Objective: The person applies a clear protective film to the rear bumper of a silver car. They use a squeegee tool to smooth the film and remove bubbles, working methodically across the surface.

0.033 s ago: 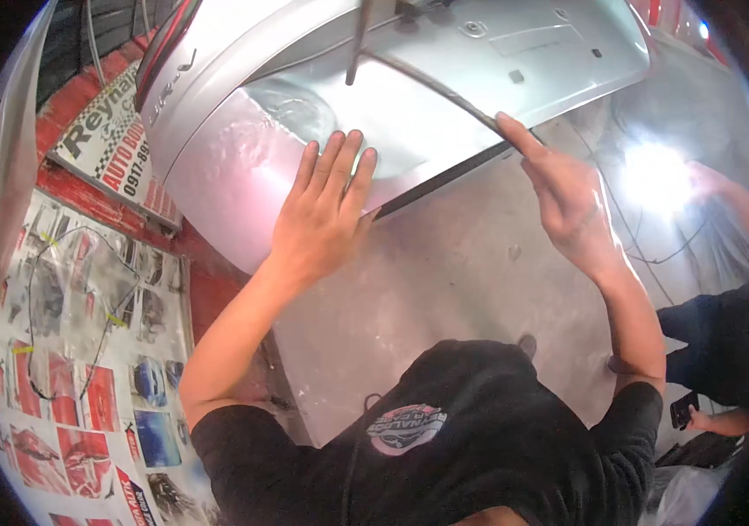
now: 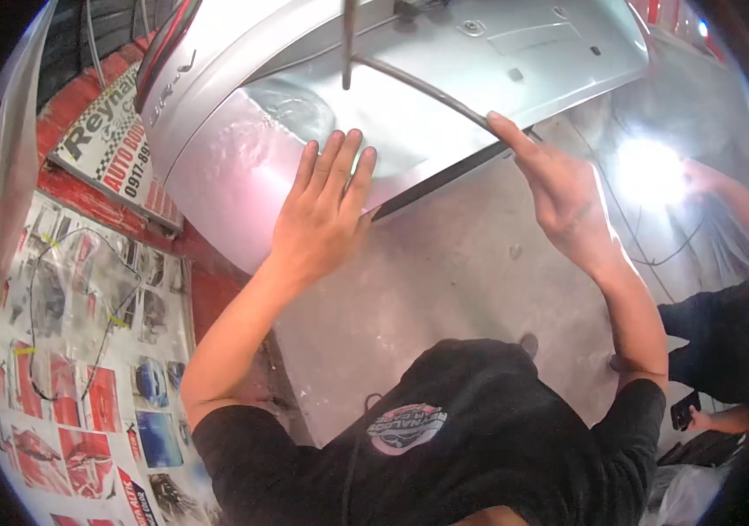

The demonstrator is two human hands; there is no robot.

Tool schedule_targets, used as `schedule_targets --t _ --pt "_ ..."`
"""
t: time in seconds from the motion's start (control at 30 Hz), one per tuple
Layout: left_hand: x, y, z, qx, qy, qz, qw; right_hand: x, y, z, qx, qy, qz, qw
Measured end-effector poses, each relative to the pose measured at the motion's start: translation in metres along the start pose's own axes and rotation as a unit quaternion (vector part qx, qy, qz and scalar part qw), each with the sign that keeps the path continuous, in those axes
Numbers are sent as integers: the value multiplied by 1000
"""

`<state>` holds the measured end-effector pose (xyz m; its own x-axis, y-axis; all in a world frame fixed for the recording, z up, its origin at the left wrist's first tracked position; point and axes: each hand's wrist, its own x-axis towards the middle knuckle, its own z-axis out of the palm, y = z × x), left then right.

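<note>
My left hand [image 2: 320, 206] lies flat near the lower edge of a silver car body panel [image 2: 427, 145], its fingers stretched out and holding nothing. Just beyond the fingertips, the panel has a rippled, dull patch [image 2: 291, 105]. In my right hand [image 2: 563, 193] is the slim handle of a body hammer [image 2: 427, 90], with the forefinger laid along it. The hammer's long, narrow head hangs over the panel, and its upper end runs out of view.
To the right, a person's hand [image 2: 725, 188] holds a bright lamp [image 2: 649, 173]; a phone [image 2: 683, 410] is in a hand lower down. A sign board [image 2: 120, 145] and a printed poster sheet [image 2: 85, 351] lie at left. A cable crosses the grey floor [image 2: 427, 289].
The hammer has swung slightly left, its head now nearly upright instead of slanting. My right hand has shifted a little left with it. The left hand stays in place.
</note>
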<state>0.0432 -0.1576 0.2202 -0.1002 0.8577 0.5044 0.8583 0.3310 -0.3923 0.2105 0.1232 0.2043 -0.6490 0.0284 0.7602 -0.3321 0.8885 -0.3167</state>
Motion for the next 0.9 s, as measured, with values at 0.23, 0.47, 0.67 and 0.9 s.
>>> schedule_targets --t 0.23,0.47,0.67,0.9 --pt "2 1 -4 10 -14 -7 1000 19 -10 5 -72 -35 23 997" --pt "1 3 -4 30 -16 -20 999 27 -4 9 -112 -44 11 993" --pt "4 4 -2 18 -1 -21 1000 28 1 10 -84 6 -9 996" --pt "3 5 -7 21 -9 -22 999 38 1 12 -77 3 -2 997"
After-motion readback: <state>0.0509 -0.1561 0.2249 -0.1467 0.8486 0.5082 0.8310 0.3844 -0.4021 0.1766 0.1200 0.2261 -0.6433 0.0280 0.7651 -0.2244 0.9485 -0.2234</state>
